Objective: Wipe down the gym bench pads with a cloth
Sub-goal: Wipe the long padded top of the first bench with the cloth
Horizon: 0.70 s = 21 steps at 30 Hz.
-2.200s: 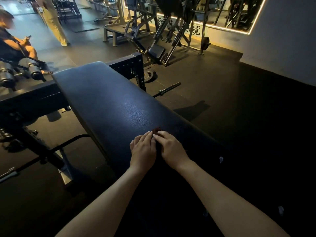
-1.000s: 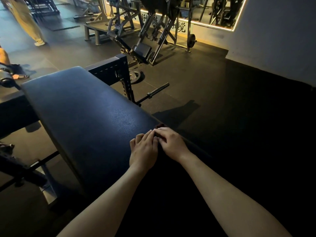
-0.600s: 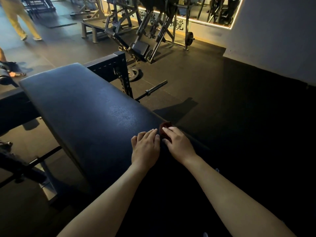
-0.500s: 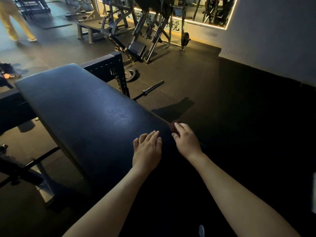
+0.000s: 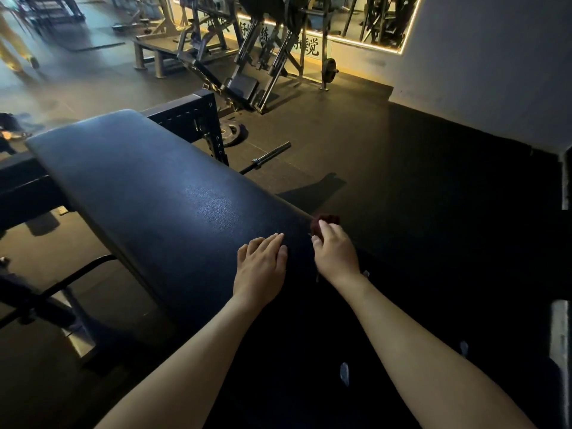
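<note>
A long black bench pad [image 5: 148, 193] runs from the far left toward me. My left hand [image 5: 261, 267] lies flat on the pad's near part, palm down, fingers together, holding nothing. My right hand [image 5: 335, 252] sits at the pad's right edge, fingers closed on a small bunched dark red cloth [image 5: 326, 220], which sticks out beyond the fingertips. The two hands are a little apart. Most of the cloth is hidden under my fingers.
A black steel frame post [image 5: 201, 119] stands behind the pad. A barbell end [image 5: 269, 154] and a weight plate [image 5: 232, 134] lie on the dark rubber floor to the right. Weight machines [image 5: 263, 51] line the lit mirror wall. A person's legs [image 5: 12, 44] are at far left.
My hands were pressed together over the cloth; my right hand has slid right to the pad's edge with the cloth, leaving my left hand flat. The view has shifted slightly.
</note>
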### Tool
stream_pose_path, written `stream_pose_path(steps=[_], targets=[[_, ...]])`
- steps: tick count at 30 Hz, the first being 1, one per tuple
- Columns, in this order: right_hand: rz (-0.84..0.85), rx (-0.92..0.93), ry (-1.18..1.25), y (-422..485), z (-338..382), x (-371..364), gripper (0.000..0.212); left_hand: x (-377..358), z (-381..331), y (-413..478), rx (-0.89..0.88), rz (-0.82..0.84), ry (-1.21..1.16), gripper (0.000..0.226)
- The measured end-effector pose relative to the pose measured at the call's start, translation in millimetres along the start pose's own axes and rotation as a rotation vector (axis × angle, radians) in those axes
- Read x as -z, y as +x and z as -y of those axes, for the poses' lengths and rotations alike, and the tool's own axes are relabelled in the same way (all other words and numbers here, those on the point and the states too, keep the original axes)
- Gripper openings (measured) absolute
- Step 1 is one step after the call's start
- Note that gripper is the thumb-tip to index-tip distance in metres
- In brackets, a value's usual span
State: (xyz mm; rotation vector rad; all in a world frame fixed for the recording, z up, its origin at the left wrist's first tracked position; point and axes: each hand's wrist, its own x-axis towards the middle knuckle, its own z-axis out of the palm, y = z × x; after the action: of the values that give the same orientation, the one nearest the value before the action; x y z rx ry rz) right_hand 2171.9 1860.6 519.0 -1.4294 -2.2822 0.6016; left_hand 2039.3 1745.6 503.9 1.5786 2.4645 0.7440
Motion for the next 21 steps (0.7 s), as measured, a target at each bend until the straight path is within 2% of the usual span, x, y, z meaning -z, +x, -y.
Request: stream_pose_path(steps=[5, 7, 11, 17, 19, 21], targets=[[0.082, 0.288, 0.110, -51.3, 31.1, -21.0, 0.041, 3.2, 2.0, -8.4, 0.009, -0.015, -0.072, 0.062], [0.070, 0.281, 0.123, -43.7, 27.8, -16.8, 0.041, 6.2, 4.4, -13.7, 0.008, -0.031, -0.085, 0.061], [0.023, 0.082, 0.011, -29.5, 6.9, -6.6, 0.047, 9.8, 8.2, -25.5, -0.028, -0.028, -0.023, 0.050], [0.061, 0.301, 0.080, -81.1, 46.4, -28.3, 0.041, 14.0, 10.2, -35.3, 0.014, -0.047, -0.102, 0.052], [0.092, 0.317, 0.116, -73.3, 44.8, -22.9, 0.041, 16.9, 14.3, -42.2, 0.027, -0.077, -0.128, 0.045], [0.035, 0.249, 0.095, -53.9, 35.3, -18.5, 0.043, 20.0, 22.9, -48.9, 0.036, -0.088, -0.091, 0.044]])
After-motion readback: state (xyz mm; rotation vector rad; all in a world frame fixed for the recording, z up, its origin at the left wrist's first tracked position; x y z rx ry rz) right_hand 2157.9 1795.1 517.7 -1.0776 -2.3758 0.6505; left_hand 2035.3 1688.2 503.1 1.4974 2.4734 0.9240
